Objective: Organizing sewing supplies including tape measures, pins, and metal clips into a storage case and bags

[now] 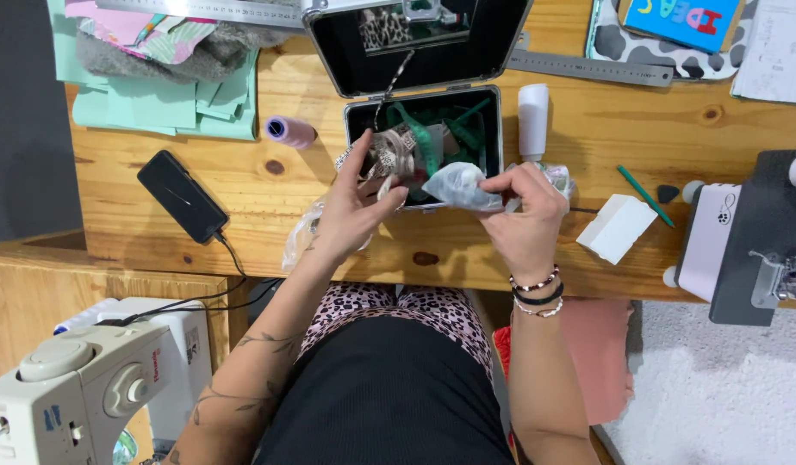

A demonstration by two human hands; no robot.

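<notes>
Just below the frame's centre, my right hand has its fingers closed in a pinch on a small clear plastic bag, crumpled and held over the table's near edge. My left hand is beside it, fingers half curled around a bundle of patterned ribbon, thumb raised. Just beyond both, at upper centre, sits the open black case with green trim inside. Left of it lies a lilac thread spool; right of it stands a white tube.

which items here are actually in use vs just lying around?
In use:
left hand on patterned ribbon
right hand pinching clear plastic bag
open black case

Lying about:
phone
purple thread spool
white block
green pencil
</notes>
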